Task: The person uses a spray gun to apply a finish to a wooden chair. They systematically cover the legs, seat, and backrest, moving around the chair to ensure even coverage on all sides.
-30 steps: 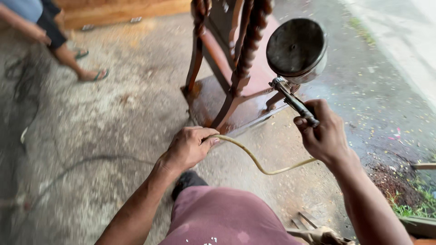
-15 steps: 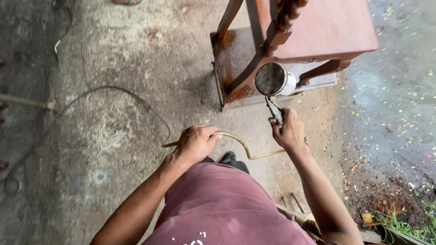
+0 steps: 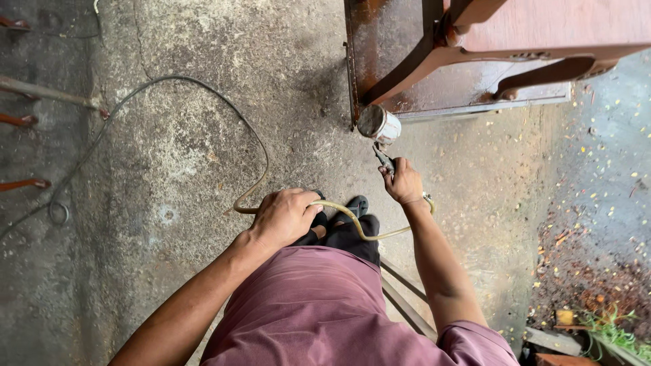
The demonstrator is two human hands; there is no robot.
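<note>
A spray gun [image 3: 381, 139] is gripped in the right hand [image 3: 403, 181], its cup pointed up toward the wooden furniture [image 3: 475, 61] just ahead. The hose [image 3: 352, 220] is clasped in the left hand [image 3: 285, 217], trailing left across the floor.

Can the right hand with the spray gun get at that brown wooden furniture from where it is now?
Probably yes. The right hand holds the spray gun, whose cup sits just short of the brown furniture, nothing between them. The left hand holds the hose back.

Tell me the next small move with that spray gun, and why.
Probably lift the spray gun in the right hand toward the reddish wooden furniture: its cup sits just below the piece's edge, while the left hand holds the hose clear.
</note>
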